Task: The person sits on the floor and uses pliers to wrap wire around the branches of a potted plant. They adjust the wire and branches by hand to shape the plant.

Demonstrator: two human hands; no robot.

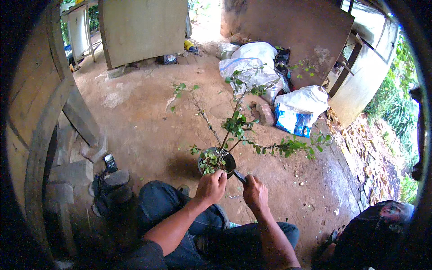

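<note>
A potted plant with thin branches and small green leaves stands on the ground in front of me. Its dark round pot holds leaves and clippings around the stems. My left hand is closed in a pinch at the pot's near rim; whatever its fingertips hold is hidden. Just to the right, my right hand grips a narrow dark tool, which looks like a small knife. The tool's tip points toward the pot's right side, close to my left fingers.
White sacks and a blue-and-white bag lie beyond the plant, beside a reddish stone. Sandals rest by wooden posts at left. Another person's dark clothing shows at lower right. Dry leaves cover the right edge.
</note>
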